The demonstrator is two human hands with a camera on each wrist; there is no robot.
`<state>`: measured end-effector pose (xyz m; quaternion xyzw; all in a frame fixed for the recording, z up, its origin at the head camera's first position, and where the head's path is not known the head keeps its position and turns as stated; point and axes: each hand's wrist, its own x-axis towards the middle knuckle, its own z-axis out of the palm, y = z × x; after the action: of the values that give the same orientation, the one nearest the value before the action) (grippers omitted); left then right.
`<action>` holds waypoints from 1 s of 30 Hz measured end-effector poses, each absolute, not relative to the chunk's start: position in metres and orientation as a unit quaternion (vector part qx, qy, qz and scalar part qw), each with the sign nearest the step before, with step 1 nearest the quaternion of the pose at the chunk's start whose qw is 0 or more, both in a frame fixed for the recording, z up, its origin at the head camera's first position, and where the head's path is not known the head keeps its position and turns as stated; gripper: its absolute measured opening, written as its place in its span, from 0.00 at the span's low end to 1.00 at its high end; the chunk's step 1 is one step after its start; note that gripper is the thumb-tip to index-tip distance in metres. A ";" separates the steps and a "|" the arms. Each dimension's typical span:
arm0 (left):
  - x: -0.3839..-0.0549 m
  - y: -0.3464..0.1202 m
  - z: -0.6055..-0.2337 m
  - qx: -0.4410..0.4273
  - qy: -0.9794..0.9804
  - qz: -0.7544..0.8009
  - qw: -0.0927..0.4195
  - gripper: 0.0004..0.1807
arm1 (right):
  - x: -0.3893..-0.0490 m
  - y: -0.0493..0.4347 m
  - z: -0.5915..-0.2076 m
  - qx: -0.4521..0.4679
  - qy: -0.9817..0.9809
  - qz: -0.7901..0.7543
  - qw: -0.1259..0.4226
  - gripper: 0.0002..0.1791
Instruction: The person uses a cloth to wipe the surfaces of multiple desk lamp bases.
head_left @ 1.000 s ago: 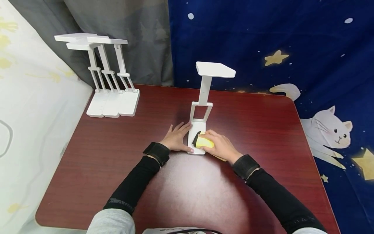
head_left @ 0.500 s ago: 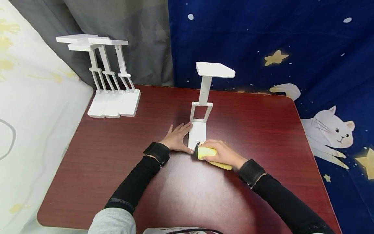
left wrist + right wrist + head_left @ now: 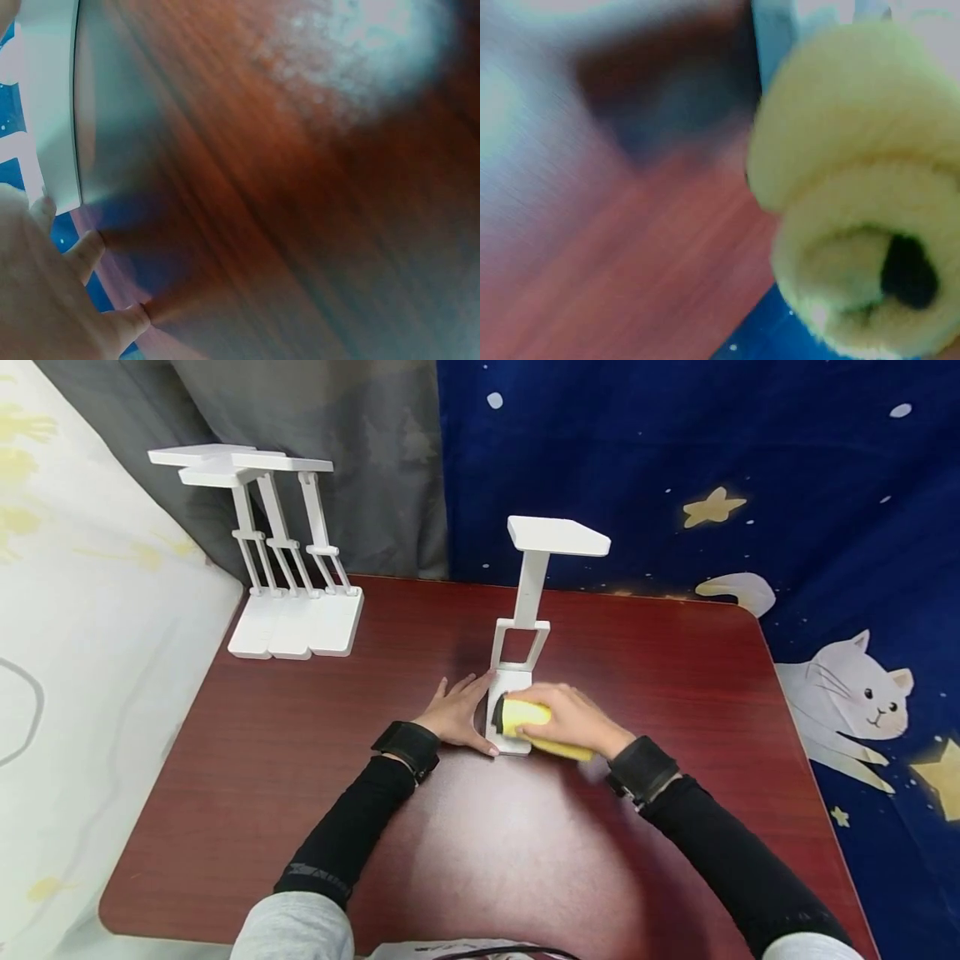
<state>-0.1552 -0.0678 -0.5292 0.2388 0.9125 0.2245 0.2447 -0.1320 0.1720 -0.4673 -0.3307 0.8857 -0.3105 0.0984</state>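
Observation:
A white folding desk lamp (image 3: 531,589) stands upright on the table, its flat base (image 3: 513,682) toward me. My left hand (image 3: 456,718) lies along the base's left edge with fingers spread, fingertips and thumb tip right at it; the left wrist view shows those fingers (image 3: 86,251) beside the white base. With my right hand (image 3: 576,720) I grip a folded yellow and black cloth (image 3: 525,717) over the middle of the base, and its yellow tail hangs past the right side. Up close in the right wrist view, the fuzzy cloth (image 3: 847,120) is rolled, hiding most of the base.
Several matching white lamps (image 3: 296,622) stand side by side at the table's back left. Behind the reddish-brown table (image 3: 660,677) hang a grey curtain (image 3: 360,468) and a dark blue one (image 3: 600,443) with stars and a cat.
The right hand slid the cloth down to the base's near edge, then back up to its middle. The left hand and the lamp stay in place.

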 end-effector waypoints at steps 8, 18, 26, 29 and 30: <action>-0.148 -0.063 -0.535 0.213 0.908 0.256 0.253 0.84 | -0.149 0.152 -0.492 -0.290 0.947 -0.140 -0.023 0.29; -0.151 -0.066 -0.531 0.217 0.911 0.254 0.242 0.82 | -0.149 0.150 -0.510 -0.254 0.956 -0.147 0.019 0.35; -0.154 -0.067 -0.531 0.217 0.911 0.250 0.246 0.83 | -0.150 0.153 -0.508 -0.257 0.951 -0.161 0.054 0.30; -0.154 -0.067 -0.531 0.218 0.912 0.248 0.245 0.82 | -0.146 0.155 -0.508 -0.269 0.945 -0.177 0.059 0.28; -0.154 -0.067 -0.531 0.219 0.912 0.247 0.244 0.82 | -0.145 0.156 -0.508 -0.273 0.943 -0.183 0.059 0.28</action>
<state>-0.1544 -0.0672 -0.5308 0.2190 0.9119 0.2469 0.2438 -0.1447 0.1563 -0.5081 -0.2733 0.9426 -0.1828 0.0588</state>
